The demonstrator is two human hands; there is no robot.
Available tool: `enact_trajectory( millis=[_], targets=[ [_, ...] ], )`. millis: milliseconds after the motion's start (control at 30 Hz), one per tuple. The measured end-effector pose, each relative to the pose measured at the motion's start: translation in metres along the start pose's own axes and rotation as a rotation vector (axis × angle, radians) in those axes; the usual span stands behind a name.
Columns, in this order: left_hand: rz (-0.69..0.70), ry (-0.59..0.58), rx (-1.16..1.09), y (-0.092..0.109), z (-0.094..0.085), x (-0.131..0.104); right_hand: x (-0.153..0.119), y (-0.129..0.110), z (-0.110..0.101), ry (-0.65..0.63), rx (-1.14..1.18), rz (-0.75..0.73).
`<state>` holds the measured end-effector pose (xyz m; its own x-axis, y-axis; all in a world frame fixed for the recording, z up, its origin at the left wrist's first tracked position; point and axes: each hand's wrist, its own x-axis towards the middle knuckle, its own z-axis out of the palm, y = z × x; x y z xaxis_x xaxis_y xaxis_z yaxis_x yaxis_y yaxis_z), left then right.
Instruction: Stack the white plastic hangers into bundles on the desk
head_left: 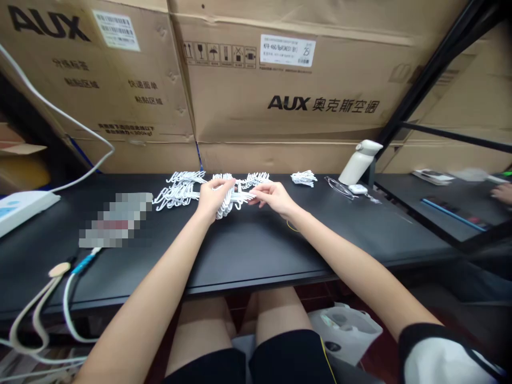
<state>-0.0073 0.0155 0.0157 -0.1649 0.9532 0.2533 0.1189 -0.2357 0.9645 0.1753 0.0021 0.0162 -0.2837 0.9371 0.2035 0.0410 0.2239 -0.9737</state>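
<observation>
White hook-shaped pieces, like small plastic hangers, lie in bunches near the back of the black table (pixel 256 256). My left hand (pixel 214 198) is closed around one bunch of white hooks (pixel 224 209), whose curved ends hang below the fingers. The fingertips of my right hand (pixel 274 197) pinch the thin ends at the right side of this same bunch. To the left of my hands lie more bunches of hooks (pixel 175 195). Behind my hands sits another bunch (pixel 257 179), and a small separate bundle (pixel 303 178) rests farther right.
Large cardboard boxes (pixel 288 122) stand behind the table. A white bottle (pixel 360 161), glasses (pixel 340 188) and a small white case (pixel 358 189) are at the back right. At left are a blurred-out device (pixel 118 220), cables and a power strip (pixel 28 208). Another person's hand (pixel 502 193) shows far right.
</observation>
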Motion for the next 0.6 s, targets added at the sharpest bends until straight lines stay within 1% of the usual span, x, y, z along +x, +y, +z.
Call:
enact_trajectory(
  millis=[100,167,333,500,600],
  targets=[
    [0.003,0.010,-0.008,0.000,0.002,-0.002,-0.001,0.000,0.004,0.007,0.065,0.085],
    [0.005,-0.002,0.004,0.000,0.003,-0.003,-0.002,0.000,0.006,0.012,0.092,0.114],
    [-0.030,-0.083,-0.005,0.004,0.004,-0.007,-0.003,0.001,0.006,-0.030,0.107,0.113],
    [-0.080,-0.121,-0.042,0.011,0.005,-0.012,-0.003,0.001,0.003,-0.092,0.133,0.145],
    [-0.060,-0.141,-0.020,0.011,0.005,-0.012,-0.003,-0.001,0.003,-0.128,0.156,0.159]
  ],
)
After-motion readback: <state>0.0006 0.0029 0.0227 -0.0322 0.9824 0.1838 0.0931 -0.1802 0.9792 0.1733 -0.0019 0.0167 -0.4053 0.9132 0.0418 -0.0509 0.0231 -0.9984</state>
